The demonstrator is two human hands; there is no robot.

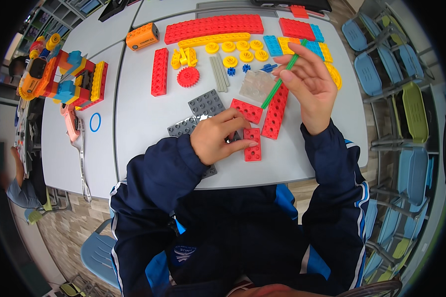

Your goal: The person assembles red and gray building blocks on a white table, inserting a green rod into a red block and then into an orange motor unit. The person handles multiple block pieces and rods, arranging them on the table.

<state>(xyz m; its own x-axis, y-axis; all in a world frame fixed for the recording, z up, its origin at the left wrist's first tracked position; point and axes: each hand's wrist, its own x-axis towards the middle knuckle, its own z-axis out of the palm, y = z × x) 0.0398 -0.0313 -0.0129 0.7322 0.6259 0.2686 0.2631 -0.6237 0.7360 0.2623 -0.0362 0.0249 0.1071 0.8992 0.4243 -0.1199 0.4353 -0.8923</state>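
My right hand [309, 86] is raised over the right side of the table. Pinched between its thumb and fingers is a slim green rod [271, 97], slanting down to the left; whether it is one or several side by side I cannot tell. Beneath its lower tip lie a short red beam [248, 111], a longer red beam [277, 113] and a clear plastic bag [257, 85]. My left hand [218, 136] is low over the table, thumb and fingers apart, the thumb at a red brick [252, 153]. Dark grey studded plates [206, 104] lie beside and partly under that hand.
Farther back are long red beams [213, 29], a yellow beam [215, 39], yellow wheels [230, 61], a red gear [188, 77], grey rods [219, 73] and an orange block [142, 36]. An assembled brick model [67, 79] stands left. Stacked chairs [369, 72] line the right.
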